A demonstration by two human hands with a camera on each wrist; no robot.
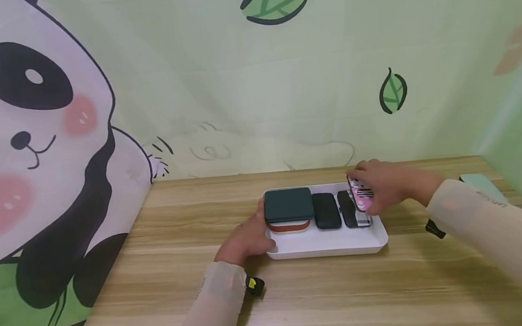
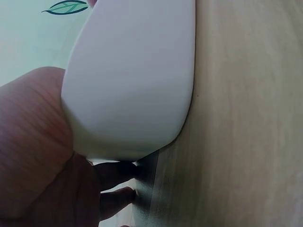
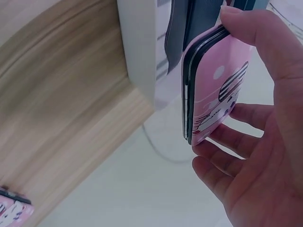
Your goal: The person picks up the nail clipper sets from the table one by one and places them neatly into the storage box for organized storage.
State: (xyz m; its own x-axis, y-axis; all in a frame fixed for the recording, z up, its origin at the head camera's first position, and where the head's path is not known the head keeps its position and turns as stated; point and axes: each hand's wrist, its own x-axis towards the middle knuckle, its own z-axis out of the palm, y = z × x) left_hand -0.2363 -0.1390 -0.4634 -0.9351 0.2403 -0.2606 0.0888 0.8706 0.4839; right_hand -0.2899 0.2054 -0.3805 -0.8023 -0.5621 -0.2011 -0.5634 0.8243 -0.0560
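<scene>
Fingers of the right hand (image 1: 389, 183) pinch the pink phone case (image 1: 360, 194) upright above the white tray (image 1: 327, 245), while the left hand (image 1: 247, 238) grips the tray's left edge so that it stays steady.

The person wore pale cream, slightly sheer long sleeves on both arms, reaching down to the wrists. The right sleeve (image 1: 491, 226) carried small grey lettering near the cuff, too small to read. A small black device sat at each wrist, the left one (image 1: 254, 285) marked with yellow.
</scene>
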